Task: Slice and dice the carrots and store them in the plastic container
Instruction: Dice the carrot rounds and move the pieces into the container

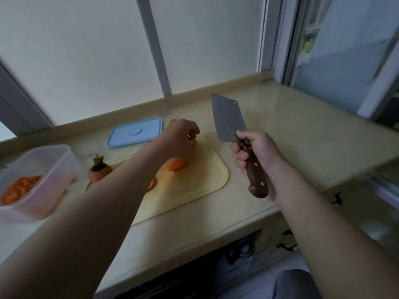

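While the right hand (257, 152) clenches the wooden handle of the cleaver (227, 119), blade lifted off the counter and tipped toward 11 o'clock, the left hand (179, 137) hovers over the far edge of the cutting board (200, 182) with its fingers curled under. A speck of orange shows at the fingertips, but I cannot tell if it pinches a carrot bit or nothing.

A carrot piece (176, 165) lies on the board at 6 o'clock of that hand. A second carrot slice (152, 184) peeks from under the left forearm. The carrot top (99, 169), green stub up, sits at the board's 9 o'clock edge; on or just off the board, hard to tell. The plastic container (54, 160) is further out at 9 o'clock, open, with diced carrot (19, 188) inside. The blue lid (133, 132) lies flat on the countertop (302, 137) at 11 o'clock of the board.

Likely step: setting up the piece on the board for the next cut.
- Lay it flat side down, mid-board.
- Tuck the fingertips back and let the knuckles guide the blade.
- Lower the cleaver only once the left hand is set, keeping the edge clear of the left wrist on the way over.

Room: there is open counter at 3 o'clock of the board, good for parking the cleaver. The board's near edge lies close to the counter's front edge at 6 o'clock, so bits could roll off there. A raised sill bounds 12 o'clock. The carry to the container goes toward 9 o'clock, past the carrot top.
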### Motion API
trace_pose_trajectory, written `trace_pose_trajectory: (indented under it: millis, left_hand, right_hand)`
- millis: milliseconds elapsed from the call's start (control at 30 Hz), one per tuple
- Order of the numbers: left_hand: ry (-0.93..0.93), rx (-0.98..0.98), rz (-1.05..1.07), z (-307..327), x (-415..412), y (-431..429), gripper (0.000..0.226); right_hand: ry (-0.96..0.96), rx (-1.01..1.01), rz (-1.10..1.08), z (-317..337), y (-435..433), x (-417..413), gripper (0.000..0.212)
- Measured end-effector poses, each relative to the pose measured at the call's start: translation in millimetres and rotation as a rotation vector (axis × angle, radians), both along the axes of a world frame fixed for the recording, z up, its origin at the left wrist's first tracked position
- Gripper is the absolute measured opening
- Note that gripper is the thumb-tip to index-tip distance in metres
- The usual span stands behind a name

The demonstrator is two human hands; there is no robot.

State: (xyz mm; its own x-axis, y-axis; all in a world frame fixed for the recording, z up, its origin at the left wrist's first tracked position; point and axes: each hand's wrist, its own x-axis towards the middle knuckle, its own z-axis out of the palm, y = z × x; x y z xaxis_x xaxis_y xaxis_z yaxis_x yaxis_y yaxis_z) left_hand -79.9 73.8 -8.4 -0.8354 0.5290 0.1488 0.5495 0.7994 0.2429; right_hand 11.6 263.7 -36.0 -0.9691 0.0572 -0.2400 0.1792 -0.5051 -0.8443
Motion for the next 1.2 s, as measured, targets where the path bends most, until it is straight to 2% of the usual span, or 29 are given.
trace_pose_trajectory:
  millis: [267, 400, 467, 533, 633, 733, 833, 1200]
  left_hand:
    - [-0.113, 0.057, -0.031, 1.0, -8.3, -7.9, 0.042]
    - [-0.080, 0.189, 0.024, 9.6, 1.5, -30.7, 0.034]
    - [-0.072, 0.160, 0.029, 14.6, 14.5, -48.1, 0.027]
    - [-0.140, 0.115, 0.002, 16.8, 32.2, -66.2, 0.023]
    - [-0.212, 0.027, -0.034, 13.3, 55.8, -84.6, 0.029]
    - [-0.157, 0.003, -0.065, 5.1, 61.1, -88.5, 0.036]
    - [-0.107, 0.099, -0.074, -3.3, 55.1, -89.7, 0.038]
    - [0.043, 0.139, -0.137, -27.1, 44.2, -85.6, 0.023]
  right_hand:
    - [0.007, 0.032, 0.003, -2.1, -1.8, -2.4, 0.028]
    - [0.018, 0.080, 0.002, -1.5, -4.2, -0.7, 0.029]
    - [0.043, 0.132, 0.007, -1.8, -6.0, 0.9, 0.026]
    - [0.077, 0.173, 0.010, -2.4, -7.5, 3.0, 0.022]
    - [0.122, 0.243, 0.013, -1.6, -11.3, 7.0, 0.021]
    - [0.141, 0.298, 0.034, 0.1, -15.0, 12.1, 0.018]
    - [0.139, 0.335, 0.035, 0.3, -18.2, 15.4, 0.016]
    - [0.054, 0.523, 0.095, 4.1, -25.1, 10.0, 0.009]
